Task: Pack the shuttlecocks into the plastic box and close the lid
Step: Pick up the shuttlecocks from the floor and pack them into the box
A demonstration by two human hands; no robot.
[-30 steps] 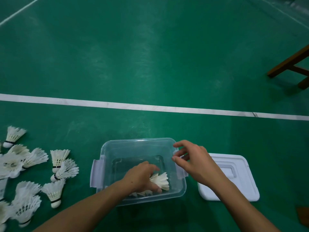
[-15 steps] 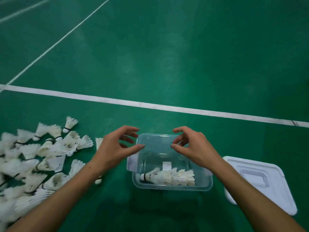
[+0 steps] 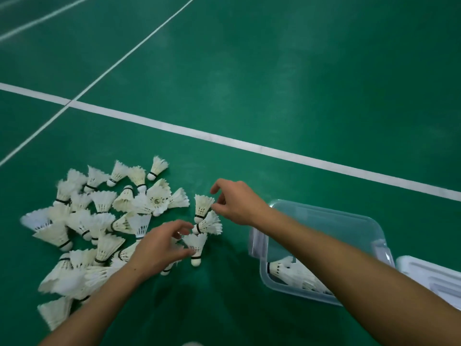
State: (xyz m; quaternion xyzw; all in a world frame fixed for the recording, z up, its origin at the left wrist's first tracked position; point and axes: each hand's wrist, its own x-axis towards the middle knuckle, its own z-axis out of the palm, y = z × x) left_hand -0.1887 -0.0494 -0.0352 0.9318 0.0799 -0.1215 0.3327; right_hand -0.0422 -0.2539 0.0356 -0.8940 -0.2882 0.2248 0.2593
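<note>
Both hands [image 3: 159, 248] [image 3: 238, 204] now off clear box [image 3: 349, 221], fingers loosely spread at feathery shuttlecocks [image 3: 197, 243].

A green sports court floor [image 3: 287, 78] fills the scene, its smooth surface catching a soft sheen of overhead light. A broad white line [image 3: 224, 141] crosses it, met by thinner white lines [image 3: 129, 51] running diagonally away.

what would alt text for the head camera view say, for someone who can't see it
A person's left hand and right hand reach into a pile of white shuttlecocks on a green court floor. To the right, a clear plastic box holds a few shuttlecocks, its white lid lying beside it.
</note>
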